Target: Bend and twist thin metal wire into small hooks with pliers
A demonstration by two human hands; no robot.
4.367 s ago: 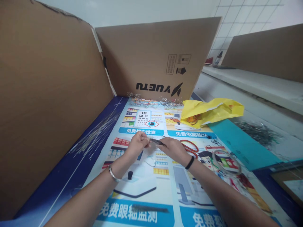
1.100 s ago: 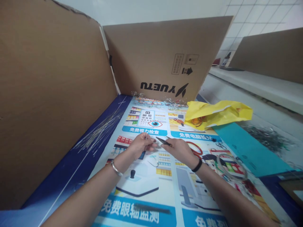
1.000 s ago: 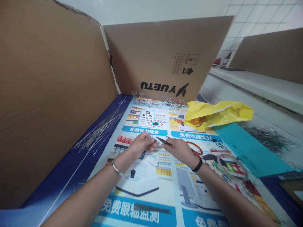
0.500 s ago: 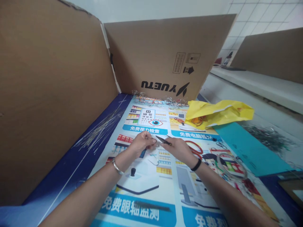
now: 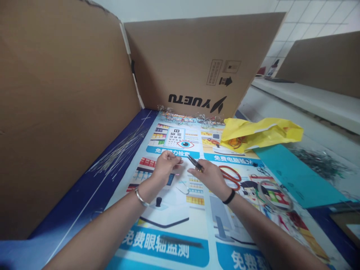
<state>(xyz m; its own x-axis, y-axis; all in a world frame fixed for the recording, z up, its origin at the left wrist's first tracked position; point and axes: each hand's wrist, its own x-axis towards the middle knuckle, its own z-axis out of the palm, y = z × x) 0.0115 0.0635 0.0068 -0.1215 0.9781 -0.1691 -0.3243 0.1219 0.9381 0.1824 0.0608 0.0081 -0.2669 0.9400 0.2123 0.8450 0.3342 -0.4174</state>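
My left hand (image 5: 166,165) is closed, its thumb and fingertips pinched on what looks like a thin wire, mostly hidden by the fingers. Opposite it, my right hand (image 5: 209,176) grips dark-jawed pliers (image 5: 194,162) whose tip points up and left. The jaws look closed, a small gap from the left fingertips. Below the hands a thin curved wire (image 5: 184,190) shows over the printed sheet (image 5: 168,210); whether it hangs or lies there I cannot tell. Orange-handled scissors (image 5: 231,178) lie just beyond my right hand.
Straight wires (image 5: 118,153) lie in a bundle at the left. Tangled wire scraps (image 5: 182,117) line the foot of a cardboard panel (image 5: 197,52). To the right are a yellow bag (image 5: 264,135), a teal sheet (image 5: 298,180), a wire coil (image 5: 274,198) and a dark wire heap (image 5: 323,161).
My hands have drawn slightly apart. The pliers' jaws, spread before, now look closed and point more upward, away from the left fingertips.
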